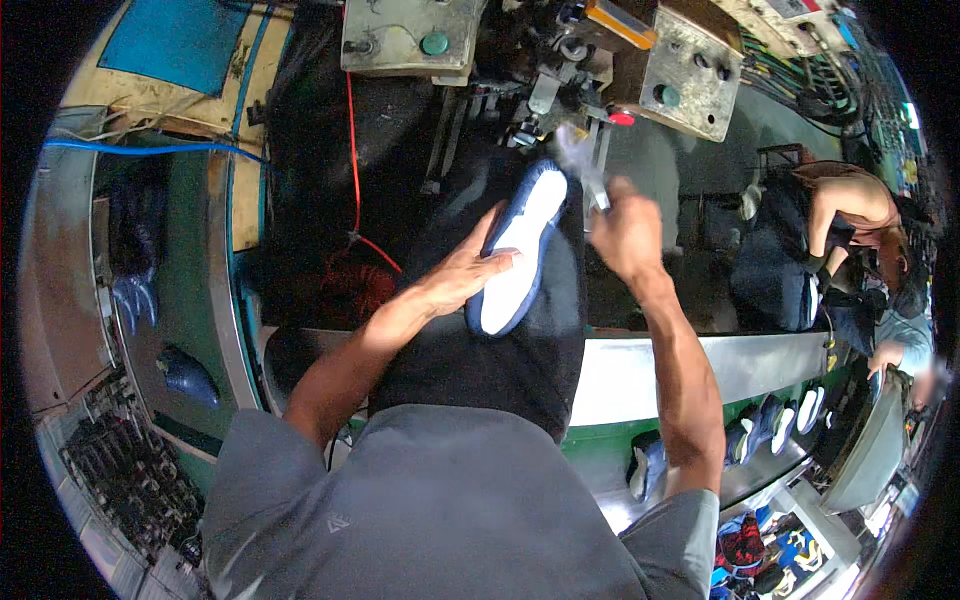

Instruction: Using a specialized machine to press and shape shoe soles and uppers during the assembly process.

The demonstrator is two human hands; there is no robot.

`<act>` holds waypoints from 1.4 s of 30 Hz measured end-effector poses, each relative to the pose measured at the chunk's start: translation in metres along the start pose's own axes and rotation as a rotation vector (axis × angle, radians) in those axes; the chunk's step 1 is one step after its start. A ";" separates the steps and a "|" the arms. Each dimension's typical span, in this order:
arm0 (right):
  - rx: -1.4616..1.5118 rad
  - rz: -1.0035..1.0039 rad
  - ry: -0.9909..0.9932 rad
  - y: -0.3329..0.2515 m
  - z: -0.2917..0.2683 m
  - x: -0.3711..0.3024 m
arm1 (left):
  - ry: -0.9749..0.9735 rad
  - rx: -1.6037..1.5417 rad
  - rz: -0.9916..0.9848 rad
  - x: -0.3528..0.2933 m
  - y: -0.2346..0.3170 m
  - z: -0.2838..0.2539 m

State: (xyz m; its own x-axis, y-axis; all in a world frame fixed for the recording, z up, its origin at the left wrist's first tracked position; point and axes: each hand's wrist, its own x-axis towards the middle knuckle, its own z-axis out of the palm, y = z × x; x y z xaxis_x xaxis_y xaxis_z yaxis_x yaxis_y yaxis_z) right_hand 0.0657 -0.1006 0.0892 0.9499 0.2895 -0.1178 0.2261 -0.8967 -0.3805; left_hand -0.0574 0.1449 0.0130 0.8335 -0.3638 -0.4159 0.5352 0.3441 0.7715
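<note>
A navy shoe upper [488, 306] lies across my dark-trousered lap, its white sole side facing up and its narrow end pointing away from me. My left hand [468, 277] grips it around the middle, thumb pressed on the white face and fingers along the left side. Just right of the shoe's far end, my right hand [628, 232] is closed on the handle of a metal hand tool [578, 155]. Motion smears the tool's head, so its exact kind is unclear. The head is close to the shoe's tip; whether they touch I cannot tell.
Ahead stands a machine with a left control box [410, 38] and a right control box [690, 75]. A red cord [353, 150] hangs at the left. Several shoes [745, 440] line a metal bench at the right. Beyond it a co-worker [850, 215] bends over. A dark shoe [187, 376] lies left.
</note>
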 end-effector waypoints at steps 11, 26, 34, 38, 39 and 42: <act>0.465 0.167 0.413 -0.004 -0.001 0.008 | -0.033 -0.014 -0.051 0.000 0.019 0.008; 0.046 0.166 0.004 -0.002 0.039 -0.045 | -0.029 -0.278 -0.199 0.008 0.017 -0.004; 0.015 0.182 -0.066 -0.027 0.038 -0.057 | -0.009 -0.159 -0.211 0.002 0.020 0.009; 0.045 0.222 0.052 -0.041 0.036 -0.099 | -0.028 -0.087 -0.164 -0.001 0.021 0.012; -0.119 0.241 -0.202 -0.040 0.044 -0.106 | -0.094 -0.082 -0.127 0.000 0.021 0.012; 0.103 0.202 -0.093 -0.030 0.031 -0.115 | -0.144 -0.086 -0.121 0.001 0.028 0.013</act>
State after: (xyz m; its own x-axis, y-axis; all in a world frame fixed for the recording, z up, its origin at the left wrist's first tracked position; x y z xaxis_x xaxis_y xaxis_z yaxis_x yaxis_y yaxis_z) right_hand -0.0569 -0.0971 0.0857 0.9486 0.1417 -0.2831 0.0060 -0.9020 -0.4316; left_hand -0.0433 0.1431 0.0398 0.7373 -0.5248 -0.4254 0.6453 0.3606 0.6735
